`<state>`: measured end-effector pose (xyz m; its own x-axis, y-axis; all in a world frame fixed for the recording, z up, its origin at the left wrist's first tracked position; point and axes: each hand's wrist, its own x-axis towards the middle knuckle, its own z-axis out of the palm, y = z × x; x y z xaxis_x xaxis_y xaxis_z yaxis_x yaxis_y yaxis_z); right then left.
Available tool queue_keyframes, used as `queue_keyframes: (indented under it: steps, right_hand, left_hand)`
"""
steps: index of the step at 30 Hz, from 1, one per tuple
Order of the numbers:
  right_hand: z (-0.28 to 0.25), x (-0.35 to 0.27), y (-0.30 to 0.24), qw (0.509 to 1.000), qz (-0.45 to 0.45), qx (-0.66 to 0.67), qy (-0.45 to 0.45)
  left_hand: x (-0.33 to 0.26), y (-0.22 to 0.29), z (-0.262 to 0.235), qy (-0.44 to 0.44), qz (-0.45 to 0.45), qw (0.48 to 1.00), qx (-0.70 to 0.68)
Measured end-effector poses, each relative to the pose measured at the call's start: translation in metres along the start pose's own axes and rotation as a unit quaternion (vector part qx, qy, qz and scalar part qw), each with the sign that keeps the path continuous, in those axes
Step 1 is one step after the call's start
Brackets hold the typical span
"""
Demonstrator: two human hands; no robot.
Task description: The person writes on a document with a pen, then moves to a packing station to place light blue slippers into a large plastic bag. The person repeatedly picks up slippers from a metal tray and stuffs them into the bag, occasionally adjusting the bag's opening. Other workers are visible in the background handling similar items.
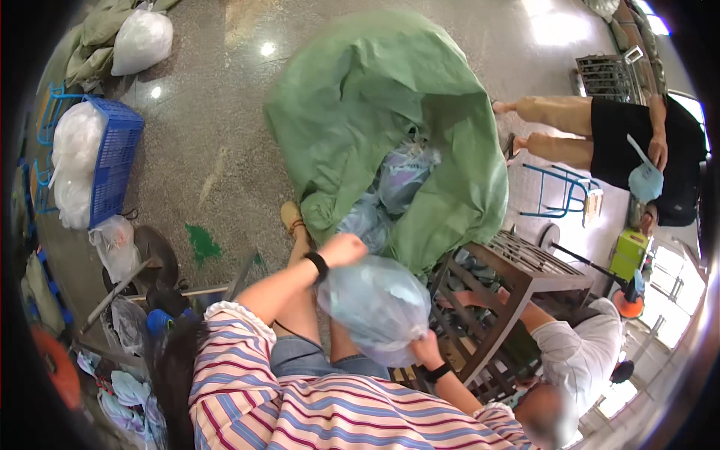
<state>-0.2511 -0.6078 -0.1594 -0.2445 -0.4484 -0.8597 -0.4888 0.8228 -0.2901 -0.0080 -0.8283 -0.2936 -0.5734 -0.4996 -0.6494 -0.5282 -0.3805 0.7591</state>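
A full, clear plastic bag (375, 304) with bluish contents hangs above my lap, between my two hands. My left hand (345, 250) is closed at its upper left edge. My right hand (427, 349) grips its lower right corner. Just ahead, a large green sack (337, 97) lies with its mouth toward me. Inside it rest a filled plastic bag (406, 178) with purplish contents and another bluish filled bag (366, 222). What the bags contain is too blurred to name.
To the right stands a brown metal-barred crate (525, 262), with a co-worker in a grey shirt (581, 349) reaching into it. Another person (630, 150) stands beyond a blue-framed stool (559, 191). Leftward are a blue basket (116, 161) of white bags and a white bag (142, 41).
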Motion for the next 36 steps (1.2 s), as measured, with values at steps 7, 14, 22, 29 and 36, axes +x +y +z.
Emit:
queue_keyframes:
  steps: [7, 14, 22, 29, 36]
  right_hand:
    - [0.041, -0.022, 0.033, 0.993, -0.097, -0.060, 0.004]
    - [0.055, -0.048, 0.097, 0.996, 0.027, 0.082, 0.007]
    - [0.068, -0.049, 0.110, 0.994, 0.026, 0.069, 0.077]
    - [0.055, -0.038, 0.094, 0.990, 0.055, 0.077, 0.101]
    - [0.095, 0.063, 0.166, 0.941, -0.162, -0.276, 0.107]
  left_hand:
    - [0.090, -0.092, -0.001, 0.020, -0.002, 0.954, 0.301]
    - [0.176, -0.165, 0.130, -0.111, 0.136, 0.809, 0.561]
    - [0.165, -0.181, 0.084, -0.064, -0.050, 0.823, 0.562]
    - [0.101, -0.028, 0.042, -0.084, 0.033, 0.809, 0.580]
    - [-0.022, 0.127, -0.053, 0.117, 0.059, 0.857, 0.498]
